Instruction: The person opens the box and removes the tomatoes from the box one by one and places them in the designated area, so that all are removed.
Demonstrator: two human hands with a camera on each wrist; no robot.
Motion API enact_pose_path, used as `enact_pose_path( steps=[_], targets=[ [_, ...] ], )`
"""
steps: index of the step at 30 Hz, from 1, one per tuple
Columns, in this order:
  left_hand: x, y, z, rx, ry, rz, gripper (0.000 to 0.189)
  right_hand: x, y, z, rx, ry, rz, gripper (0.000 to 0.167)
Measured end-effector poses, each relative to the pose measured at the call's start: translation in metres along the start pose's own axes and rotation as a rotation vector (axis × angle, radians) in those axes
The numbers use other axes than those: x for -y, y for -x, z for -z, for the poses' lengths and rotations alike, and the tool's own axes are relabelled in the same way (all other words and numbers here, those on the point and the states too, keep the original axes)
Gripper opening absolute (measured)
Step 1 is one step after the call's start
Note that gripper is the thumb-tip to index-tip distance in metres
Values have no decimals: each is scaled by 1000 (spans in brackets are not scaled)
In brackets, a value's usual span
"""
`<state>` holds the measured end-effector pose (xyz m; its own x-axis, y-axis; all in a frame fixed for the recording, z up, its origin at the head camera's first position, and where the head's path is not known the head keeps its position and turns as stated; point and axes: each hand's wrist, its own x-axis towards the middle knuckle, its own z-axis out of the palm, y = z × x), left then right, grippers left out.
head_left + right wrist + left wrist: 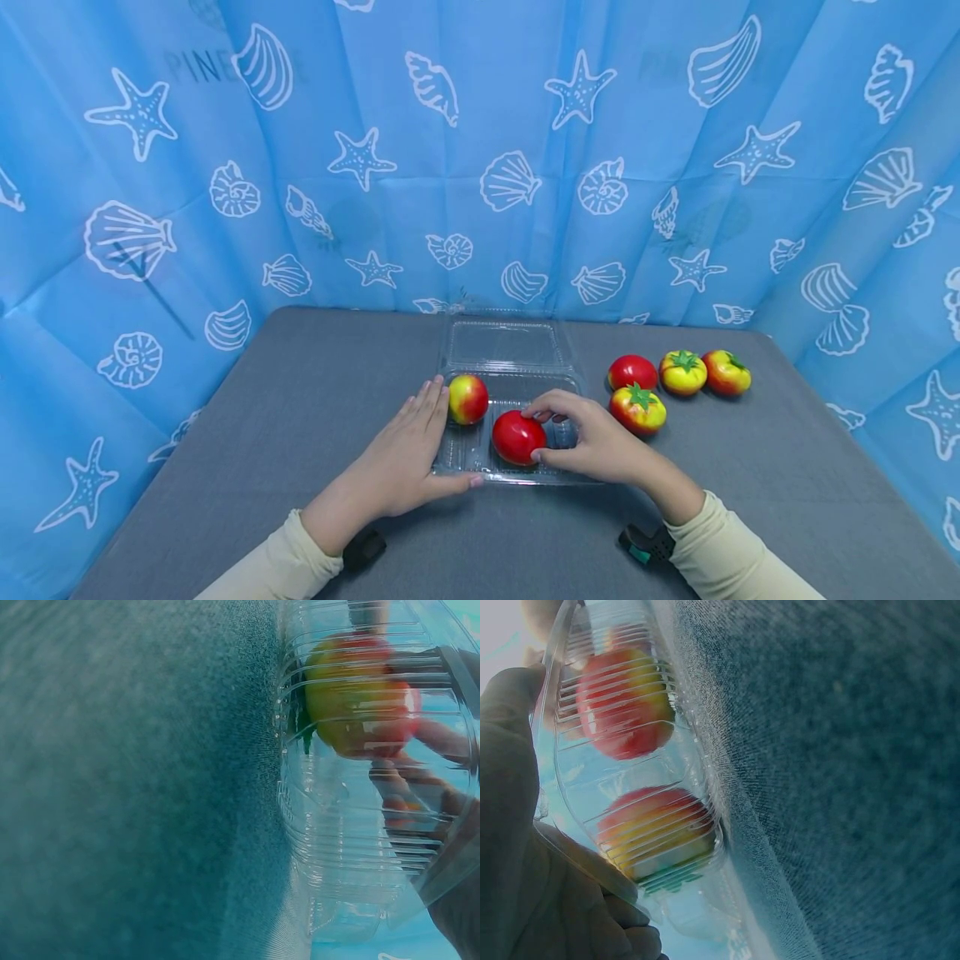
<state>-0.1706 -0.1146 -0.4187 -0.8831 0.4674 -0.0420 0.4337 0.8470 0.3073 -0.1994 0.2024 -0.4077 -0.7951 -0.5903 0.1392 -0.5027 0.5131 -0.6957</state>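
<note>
A clear plastic clamshell box [472,458] lies on the table with its lid tipped back. My right hand [592,437] holds a red toy tomato [516,440] inside the box's front part, thumb on its near side and fingertips on top. Through the box wall in the right wrist view, this tomato [349,697] shows yellow low down, with green leaves beneath. My left hand [397,458] rests along the box's left side, fingers straight and thumb by the front edge. A second toy tomato [468,399], yellow and red, sits in the back left of the box.
Right of the box, several more toy tomatoes are grouped: a red one [632,372], two with green leaves up behind it, and a yellow-red one [637,410] in front. A blue shell-patterned curtain [480,167] hangs behind the grey table [322,375].
</note>
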Motion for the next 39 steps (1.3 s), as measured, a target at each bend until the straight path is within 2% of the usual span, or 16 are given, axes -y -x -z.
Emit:
enact_pose_path(
  steps=[39],
  targets=[
    [0, 0, -1, -8, -17, -1, 126, 2, 1, 5, -11, -68, 0, 46]
  ],
)
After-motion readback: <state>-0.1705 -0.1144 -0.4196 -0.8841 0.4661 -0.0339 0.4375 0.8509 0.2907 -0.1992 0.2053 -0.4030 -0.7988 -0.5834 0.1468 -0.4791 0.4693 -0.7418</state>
